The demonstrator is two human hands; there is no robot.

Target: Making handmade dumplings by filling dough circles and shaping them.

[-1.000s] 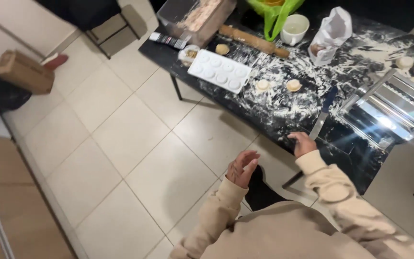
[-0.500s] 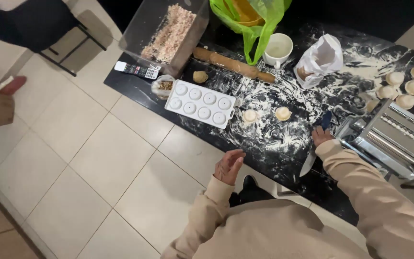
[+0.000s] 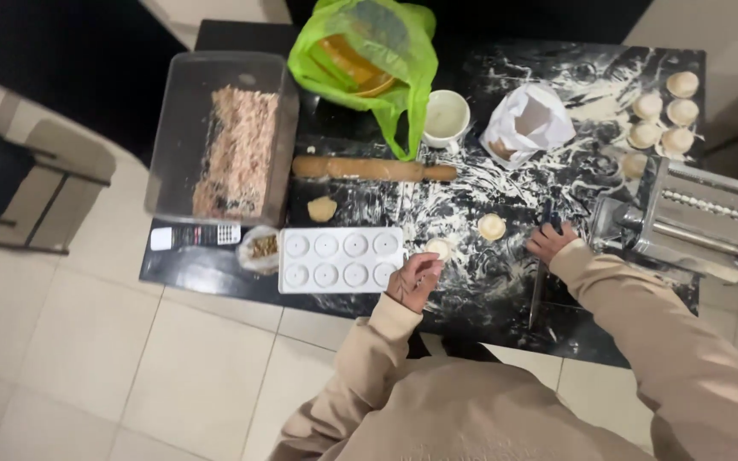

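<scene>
1. On the floured black table (image 3: 471,290), a white mould tray (image 3: 341,259) with eight round wells is seen at the near left; all its wells appear empty, so nothing has been filled yet.
2. Two dough discs are laid out mid-table: one (image 3: 438,248) just beside the left hand's fingertips, another (image 3: 492,226) further right.
3. The left hand (image 3: 416,280) is loosely curled with the fingers half open; nothing is seen gripped, and whether the near disc is touched cannot be told.
4. The right hand (image 3: 551,242) is closed around a small dark tool (image 3: 548,218); its kind cannot be made out.
5. Several finished discs (image 3: 664,111) are gathered at the far right, behind the pasta roller (image 3: 685,222).
6. A tub of filling (image 3: 237,154) and a rolling pin (image 3: 373,168) lie at the far left, untouched.
7. By this showing, cutting is well advanced; lining and filling the tray are judged still to be done.
</scene>
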